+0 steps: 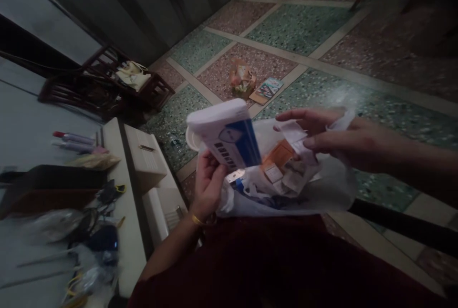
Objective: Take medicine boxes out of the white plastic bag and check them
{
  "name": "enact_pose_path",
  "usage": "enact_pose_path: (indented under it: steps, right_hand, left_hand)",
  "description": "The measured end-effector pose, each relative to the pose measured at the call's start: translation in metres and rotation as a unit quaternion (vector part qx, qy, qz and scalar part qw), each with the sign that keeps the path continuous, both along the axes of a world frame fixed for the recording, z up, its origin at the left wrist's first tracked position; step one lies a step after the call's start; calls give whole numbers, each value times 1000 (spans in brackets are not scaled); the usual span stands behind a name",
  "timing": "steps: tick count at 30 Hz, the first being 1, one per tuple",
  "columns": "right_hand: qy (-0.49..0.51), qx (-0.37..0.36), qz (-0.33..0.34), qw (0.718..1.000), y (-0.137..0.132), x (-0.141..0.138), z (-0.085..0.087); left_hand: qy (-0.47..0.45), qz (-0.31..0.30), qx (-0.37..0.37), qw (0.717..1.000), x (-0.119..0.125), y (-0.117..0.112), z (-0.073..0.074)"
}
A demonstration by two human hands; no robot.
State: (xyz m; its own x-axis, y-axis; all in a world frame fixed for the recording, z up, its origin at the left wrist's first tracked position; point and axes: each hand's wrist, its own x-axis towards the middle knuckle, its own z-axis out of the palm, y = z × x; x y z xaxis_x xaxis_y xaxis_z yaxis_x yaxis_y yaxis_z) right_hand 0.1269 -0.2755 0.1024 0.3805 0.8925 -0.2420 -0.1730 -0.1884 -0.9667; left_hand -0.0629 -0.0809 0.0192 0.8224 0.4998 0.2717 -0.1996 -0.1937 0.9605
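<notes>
My left hand (208,185), with a yellow band at the wrist, is closed round the lower edge of a white-and-blue packet (229,134) with dark printing on it. A translucent plastic bag (336,181) lies spread across my lap, its mouth open. Between the thumb and fingers of my right hand (324,129) is a small pale packet (294,135); a handle of the bag loops over this hand. Inside the bag I see an orange packet (279,155), crumpled whitish wrappers (298,174) and something blue, partly hidden.
A cabinet (143,150) with drawers, one pulled out, stands at left, cluttered with plastic bags and bottles (75,141). A wooden chair (136,93) holds a pale yellow bag (133,75). On the tiled floor lie a filled plastic bag (242,79) and a flat printed item (268,88).
</notes>
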Motion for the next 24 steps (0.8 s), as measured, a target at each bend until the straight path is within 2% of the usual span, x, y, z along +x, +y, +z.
enact_pose_path:
  steps: [4,7,10,12,13,15,17,20,22,24]
  right_hand:
    - [66,2,-57,996,3,6,-4]
    - [97,-11,-101,990,4,14,-4]
    - [102,-12,-142,985,7,21,-5]
    - [105,-13,-156,982,10,24,-6]
    - [104,-21,-151,983,10,24,-6]
    - [80,-41,-119,989,10,24,-7]
    - [38,-57,-82,994,8,23,-6]
    - [26,-66,-68,995,6,21,-4]
    - [44,-64,-68,995,7,19,-4]
    - [41,-64,-43,996,10,15,-5]
  left_hand:
    - [43,-120,27,991,21,-20,-14]
    - [95,-162,92,978,31,-18,-23]
    - [186,-210,185,942,31,-11,-21]
    - [211,-259,236,912,32,-10,-17]
    - [211,-278,239,906,33,-10,-16]
    - [215,-286,179,917,40,-12,-17]
    - [246,-258,47,933,49,-12,-21]
    - [299,-191,-127,926,62,-13,-28]
    - [301,-172,-159,925,68,-20,-32]
    - [259,-173,-101,945,75,-31,-32]
